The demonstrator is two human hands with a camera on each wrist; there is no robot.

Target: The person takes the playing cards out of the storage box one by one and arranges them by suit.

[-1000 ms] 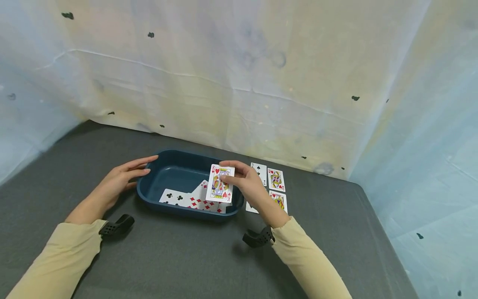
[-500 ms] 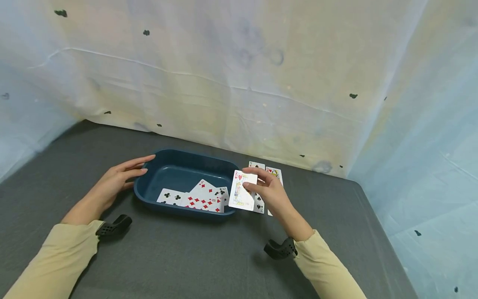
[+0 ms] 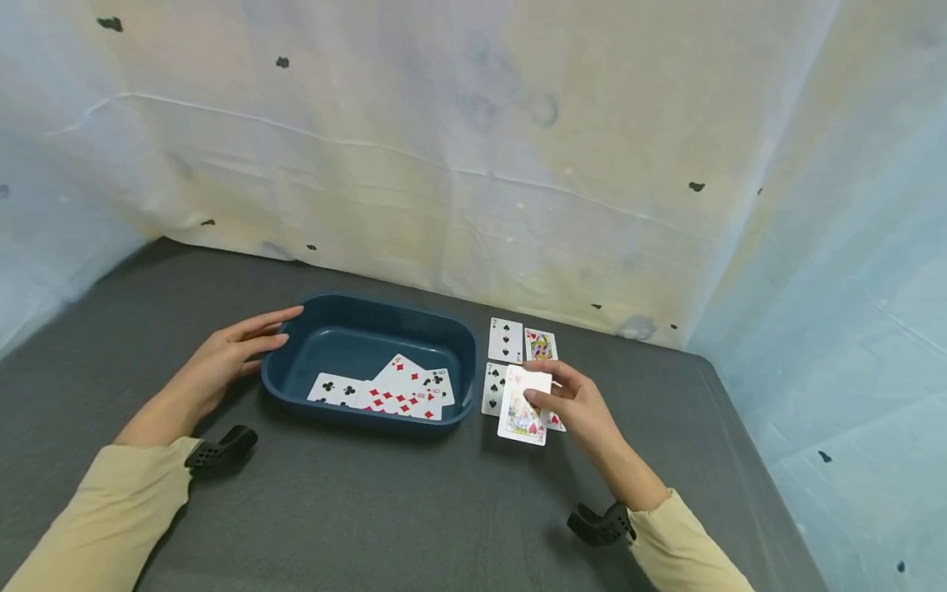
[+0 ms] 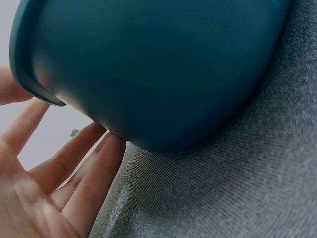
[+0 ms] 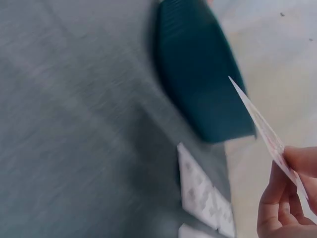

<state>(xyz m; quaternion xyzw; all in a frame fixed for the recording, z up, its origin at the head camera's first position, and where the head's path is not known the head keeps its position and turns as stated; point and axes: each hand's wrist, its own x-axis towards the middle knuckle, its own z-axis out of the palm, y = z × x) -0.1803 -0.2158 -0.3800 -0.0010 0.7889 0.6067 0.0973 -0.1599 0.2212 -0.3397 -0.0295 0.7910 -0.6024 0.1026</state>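
Note:
My left hand (image 3: pixel 225 362) lies against the left end of a dark blue basin (image 3: pixel 275 390). Its fairly straight fingers (image 4: pixel 99 181) touch the outer wall of the basin (image 4: pixel 148 74) in the left wrist view. Between thumb and fingers, my right hand (image 3: pixel 580 407) pinches a king of hearts playing card (image 3: pixel 524 407). That card is tilted and raised off the table, overlapping the laid-out cards from above. The right wrist view shows the held card (image 5: pixel 267 136) nearly edge-on. Beneath it, a seven of spades (image 3: pixel 493 388) is partly covered, and another card is mostly hidden.
Several cards, among them diamonds (image 3: pixel 399 400) and clubs (image 3: pixel 336 388), lie in the basin's near part. Right of the basin, a three of spades (image 3: pixel 505 339) and a red face card (image 3: pixel 541 345) lie face up on the grey table (image 3: pixel 370 510). A pale curtain (image 3: pixel 414 205) hangs behind.
My right hand has carried the king of hearts from above the basin rightward and toward me, over the cards on the table. The left hand has stayed at the basin.

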